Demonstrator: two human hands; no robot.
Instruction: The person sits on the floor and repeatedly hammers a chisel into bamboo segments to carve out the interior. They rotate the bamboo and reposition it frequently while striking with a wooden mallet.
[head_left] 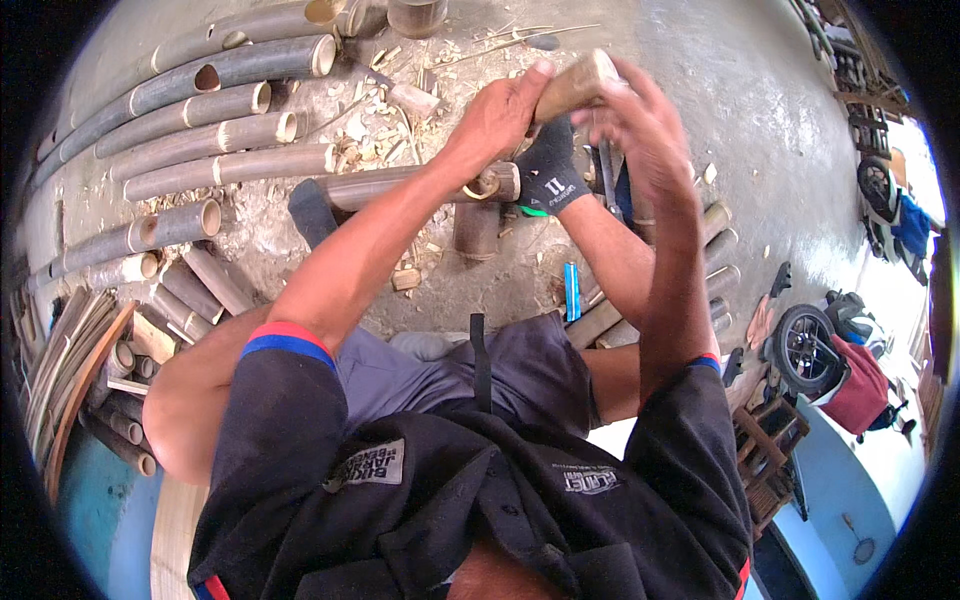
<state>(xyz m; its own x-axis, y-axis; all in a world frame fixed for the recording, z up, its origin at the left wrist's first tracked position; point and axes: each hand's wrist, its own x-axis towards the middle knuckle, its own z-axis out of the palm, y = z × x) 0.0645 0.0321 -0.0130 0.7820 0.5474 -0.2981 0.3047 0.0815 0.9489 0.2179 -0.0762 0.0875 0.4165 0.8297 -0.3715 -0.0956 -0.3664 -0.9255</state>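
Observation:
My left hand [497, 115] is closed around one end of a short bamboo piece [572, 90], its thumb along the top. My right hand [645, 125] is at the other end of that piece, its fingers curved about the end and smeared by motion; whether they grip it I cannot tell. Below the hands, a bamboo tube [390, 188] with a notched opening lies across an upright bamboo stump [476, 232]. My foot in a dark sock [550, 170] rests beside the tube's right end. A blade-like tool [608, 180] is partly hidden behind my right forearm.
Several long bamboo poles [230, 165], some with cut holes, lie at the left. Shavings [370, 130] and a tool with a pale handle [412, 97] are on the floor. A blue object [572, 291] lies near my right leg. Bamboo strips [65, 370] are stacked lower left.

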